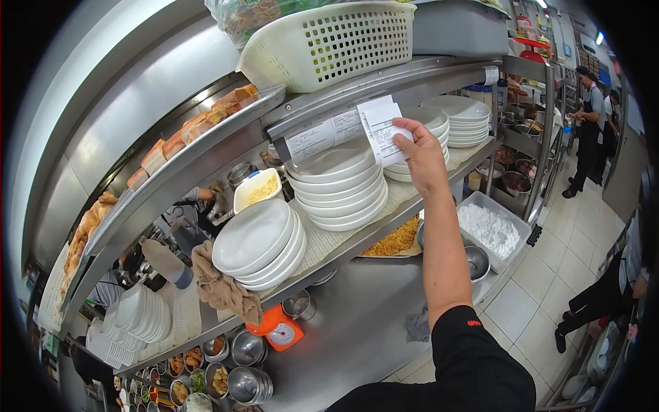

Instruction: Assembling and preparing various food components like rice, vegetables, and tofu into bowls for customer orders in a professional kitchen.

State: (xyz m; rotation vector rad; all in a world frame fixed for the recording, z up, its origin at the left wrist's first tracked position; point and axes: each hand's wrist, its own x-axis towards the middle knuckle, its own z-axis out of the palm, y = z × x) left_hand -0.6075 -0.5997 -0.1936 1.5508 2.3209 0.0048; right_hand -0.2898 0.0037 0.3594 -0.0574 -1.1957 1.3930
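Observation:
My right hand is raised at the shelf, its thumb and fingers pinching printed paper slips. The slips overlap at the metal ticket rail under the upper shelf; whether the rail still grips them I cannot tell. More printed slips hang from the rail to the left. Just below stands a tall stack of white plates, with another plate stack to the right. A tilted stack of white plates sits at the left beside a brown cloth. My left hand is out of view.
A white perforated basket and a tray of meat rest above. On the steel counter stand an orange scale, metal bowls and a tub of white powder. People stand in the tiled aisle at right.

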